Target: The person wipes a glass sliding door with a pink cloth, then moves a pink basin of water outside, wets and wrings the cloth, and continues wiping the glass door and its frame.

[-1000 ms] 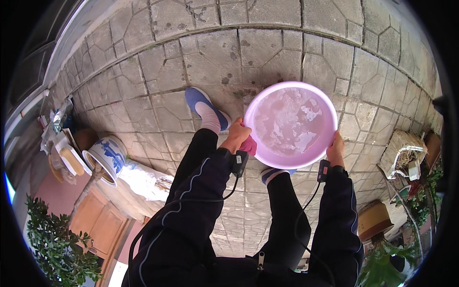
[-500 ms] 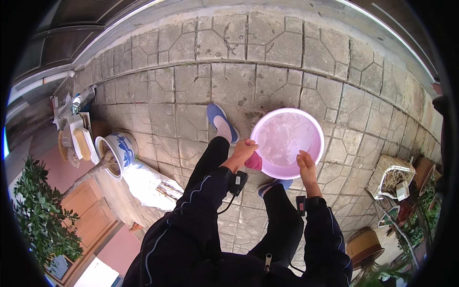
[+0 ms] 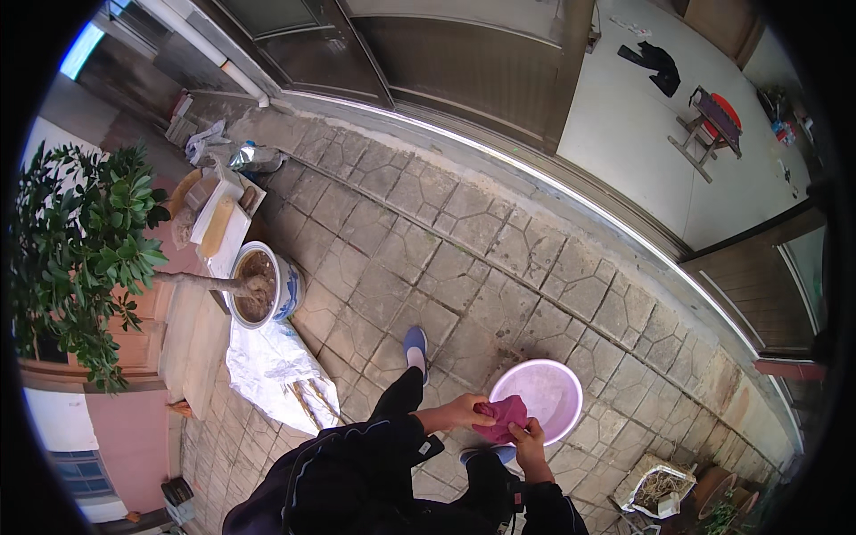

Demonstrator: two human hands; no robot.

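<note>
A dark pink cloth is stretched between my two hands in front of my body. My left hand is closed on its left side, and my right hand pinches its lower right edge. Behind the cloth, a pale pink plastic basin rests on the paving, with its near left rim partly covered by the cloth and my hands. Whether water is in the basin I cannot tell clearly.
To the left are a blue-and-white pot with a small tree and a silvery sheet. A box of straw is at the lower right. Sliding doors line the far side, one open onto a room.
My right hand has left its place over the basin and taken hold of the cloth, which is now spread between both hands. The view has swung toward the doorway.
</note>
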